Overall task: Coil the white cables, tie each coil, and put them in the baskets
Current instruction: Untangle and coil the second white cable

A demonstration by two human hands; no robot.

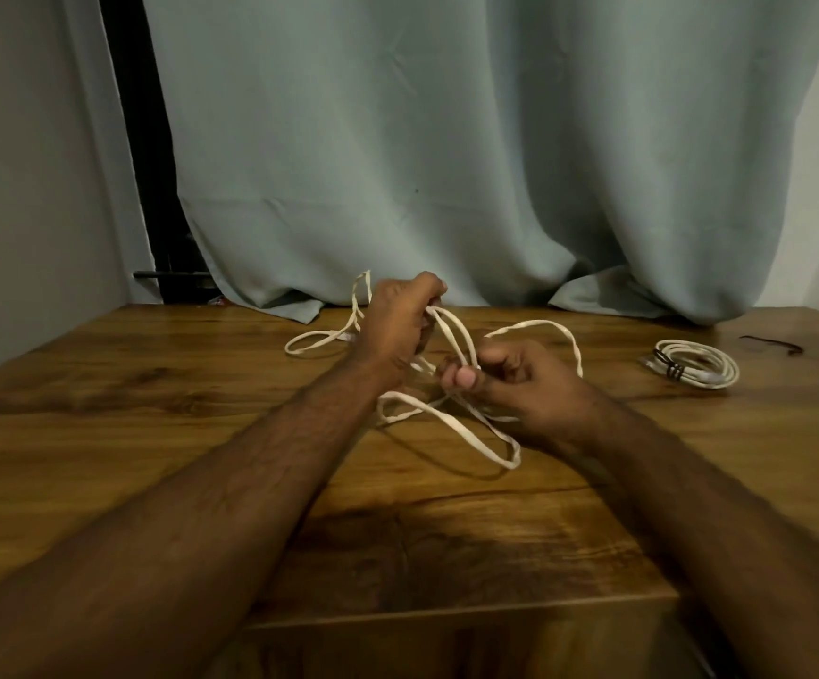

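On the wooden table [496,531], seen from the head camera, I have one white cable [451,419] in work between both hands. My left hand [400,325] is raised a little above the table, its fingers curled around several strands that it gathers into loops; one loop stands up behind it and another lies flat on the table to the left. My right hand [510,379] is lower and just beside the left one, and thumb and fingers pinch the cable where the strands cross. Under and in front of the hands the rest of this cable lies in loose, open loops, so I judge the coiling is only started and not neat yet.

Well apart to the right lies a second cable, a finished coil [696,367], flat on the table and bound on its left side with a dark tie [670,366]. Further right a thin dark strip [772,344] lies alone; I think it is the tie for the cable in my hands, but I cannot tell for sure.

No basket shows in this view. So, as I judge it, one coil is tied, one is in progress, and putting both into baskets is left.
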